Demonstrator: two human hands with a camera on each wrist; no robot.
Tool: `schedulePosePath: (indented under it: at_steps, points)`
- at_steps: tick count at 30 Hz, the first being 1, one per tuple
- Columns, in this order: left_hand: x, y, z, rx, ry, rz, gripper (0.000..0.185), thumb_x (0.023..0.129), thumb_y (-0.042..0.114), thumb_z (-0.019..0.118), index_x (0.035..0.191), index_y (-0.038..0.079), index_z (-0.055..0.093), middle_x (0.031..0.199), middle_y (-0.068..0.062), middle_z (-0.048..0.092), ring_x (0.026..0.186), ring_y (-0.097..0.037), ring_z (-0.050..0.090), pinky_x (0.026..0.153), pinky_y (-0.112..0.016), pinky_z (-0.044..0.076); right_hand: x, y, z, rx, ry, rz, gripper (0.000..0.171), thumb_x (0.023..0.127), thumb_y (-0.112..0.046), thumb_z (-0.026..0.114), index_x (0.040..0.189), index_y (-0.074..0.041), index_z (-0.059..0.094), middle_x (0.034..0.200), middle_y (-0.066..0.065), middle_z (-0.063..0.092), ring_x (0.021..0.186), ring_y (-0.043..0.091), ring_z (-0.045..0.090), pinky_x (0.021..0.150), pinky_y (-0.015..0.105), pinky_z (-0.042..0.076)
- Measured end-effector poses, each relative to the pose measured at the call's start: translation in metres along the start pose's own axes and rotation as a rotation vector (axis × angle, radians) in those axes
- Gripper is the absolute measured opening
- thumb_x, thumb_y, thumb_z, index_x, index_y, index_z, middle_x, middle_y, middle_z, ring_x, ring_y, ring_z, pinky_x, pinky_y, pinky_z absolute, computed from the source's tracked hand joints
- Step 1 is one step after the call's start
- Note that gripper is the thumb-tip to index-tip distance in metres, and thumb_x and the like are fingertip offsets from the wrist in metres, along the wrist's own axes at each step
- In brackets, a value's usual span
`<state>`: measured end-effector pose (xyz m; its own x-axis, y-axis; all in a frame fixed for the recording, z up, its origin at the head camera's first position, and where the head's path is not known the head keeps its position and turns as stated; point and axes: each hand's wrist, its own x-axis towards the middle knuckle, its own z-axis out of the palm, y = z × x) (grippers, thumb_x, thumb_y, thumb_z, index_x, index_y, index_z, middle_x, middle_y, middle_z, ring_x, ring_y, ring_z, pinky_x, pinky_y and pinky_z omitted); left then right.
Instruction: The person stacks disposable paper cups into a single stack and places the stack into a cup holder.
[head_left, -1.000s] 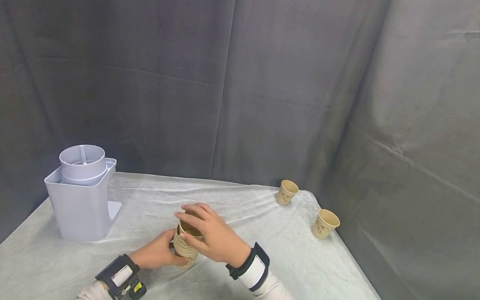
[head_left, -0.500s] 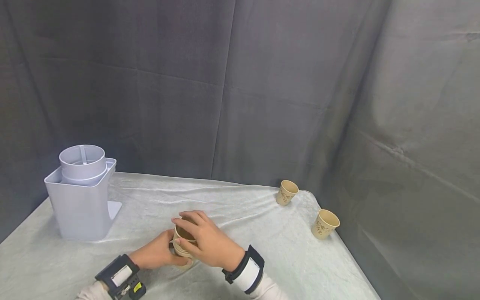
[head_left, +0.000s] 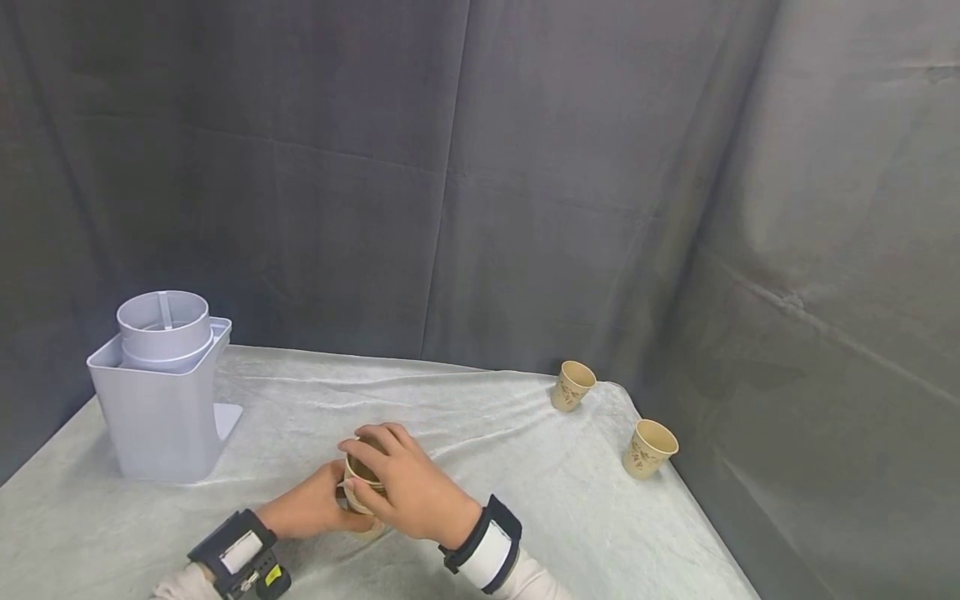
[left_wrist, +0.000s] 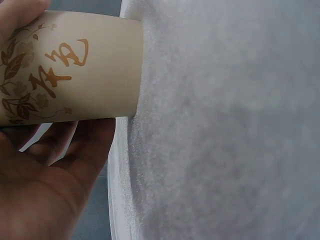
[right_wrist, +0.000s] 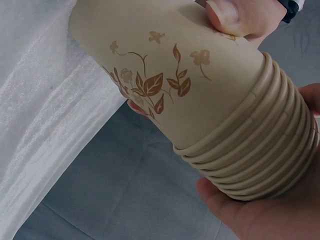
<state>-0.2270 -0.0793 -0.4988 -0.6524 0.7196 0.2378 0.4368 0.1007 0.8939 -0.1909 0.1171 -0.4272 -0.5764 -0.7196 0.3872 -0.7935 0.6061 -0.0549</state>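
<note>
Low in the frame, the stack of nested paper cups (head_left: 362, 486) sits shorter than a second ago, the right hand (head_left: 408, 490) curled over its rims pressing down and the left hand (head_left: 311, 510) gripping its base, so the cups now nest tighter.

Grey dispenser (head_left: 161, 392), two loose cups (head_left: 573, 385)

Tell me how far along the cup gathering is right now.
Done: many cups are already nested into one stack of cups, judging by its stacked rims. In hand: the left hand grips the stack low on its side, and the right hand grips its rims. Left, it seems: two loose cups, the far cup and the near cup, stand apart, and the grey dispenser looks empty.
</note>
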Motion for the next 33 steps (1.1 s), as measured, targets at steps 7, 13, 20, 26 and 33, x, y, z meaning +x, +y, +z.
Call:
schedulePosePath:
  at_steps: [7,13,20,26,33]
  points:
    - [0.0,0.0,0.0,-0.016,0.002,-0.018,0.059,0.088,0.018,0.079,0.138,-0.001,0.053,0.136,-0.021,0.057,0.113,-0.003,0.063,0.095,-0.021,0.053,0.0,0.001,0.001,-0.008,0.0,-0.005,0.042,0.11,-0.04,0.039,0.145,-0.02,0.051,0.143,0.004,0.049,0.131,0.018,0.046,0.11,0.031,0.045]
    - [-0.001,0.0,0.0,-0.022,-0.01,-0.014,0.058,0.089,0.016,0.077,0.138,-0.003,0.051,0.133,-0.021,0.057,0.111,-0.004,0.063,0.095,-0.022,0.054,0.0,0.002,-0.002,0.009,-0.024,-0.021,0.043,0.109,-0.039,0.044,0.147,-0.019,0.049,0.146,0.005,0.048,0.132,0.019,0.045,0.11,0.03,0.044]
    - [-0.002,-0.001,0.0,-0.058,-0.017,-0.026,0.062,0.09,0.016,0.077,0.14,-0.006,0.048,0.136,-0.024,0.054,0.112,-0.005,0.063,0.094,-0.023,0.055,-0.001,0.005,-0.008,0.062,-0.071,-0.013,0.05,0.108,-0.043,0.046,0.152,-0.019,0.044,0.15,0.006,0.044,0.138,0.018,0.041,0.112,0.03,0.042]
    - [-0.001,0.0,0.001,-0.043,-0.005,-0.025,0.063,0.089,0.018,0.079,0.14,-0.005,0.048,0.136,-0.023,0.055,0.113,-0.005,0.063,0.095,-0.022,0.054,-0.002,0.007,-0.011,0.068,-0.084,-0.003,0.057,0.106,-0.045,0.05,0.154,-0.016,0.041,0.153,0.007,0.043,0.141,0.019,0.04,0.114,0.032,0.042]
    - [-0.002,0.003,0.002,-0.001,0.027,-0.034,0.066,0.086,0.021,0.082,0.139,-0.002,0.049,0.134,-0.019,0.058,0.112,-0.004,0.062,0.095,-0.022,0.052,-0.006,0.013,-0.021,0.11,-0.116,0.058,0.063,0.102,-0.049,0.056,0.155,-0.017,0.039,0.149,0.006,0.045,0.133,0.018,0.049,0.106,0.028,0.048]
